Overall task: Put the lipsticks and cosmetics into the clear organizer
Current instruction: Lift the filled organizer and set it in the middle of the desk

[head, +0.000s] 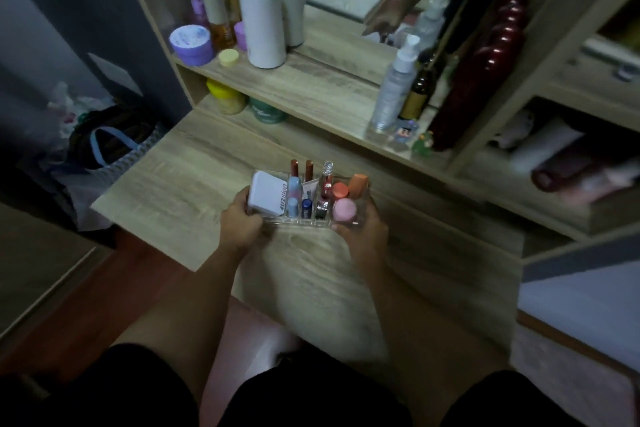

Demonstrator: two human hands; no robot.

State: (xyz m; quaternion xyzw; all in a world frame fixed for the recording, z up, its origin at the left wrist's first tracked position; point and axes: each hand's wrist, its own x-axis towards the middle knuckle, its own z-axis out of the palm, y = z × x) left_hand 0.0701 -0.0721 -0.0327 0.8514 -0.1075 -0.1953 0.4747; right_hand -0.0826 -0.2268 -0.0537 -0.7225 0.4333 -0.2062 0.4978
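Observation:
The clear organizer (362,210) sits on the wooden desk, gripped at both ends by my hands. My left hand (240,224) holds its left end and my right hand (363,236) its right end. Inside, a white compact (266,196) fills the left compartment. Two brown-red lipsticks (301,168) stand at the back, with pale blue tubes (293,196), a small dark blue bottle (306,207), a red gloss (325,189), two orange caps (348,187) and a pink round cap (344,210) in the other slots.
The shelf above carries white cylinders (263,24), a purple jar (191,44), an amber bottle (221,24) and, at right, a clear pump bottle (393,87), a dark bottle (417,94) and a dark red vase (485,73). A mirror stands behind. A bag (104,149) lies left of the desk (194,184).

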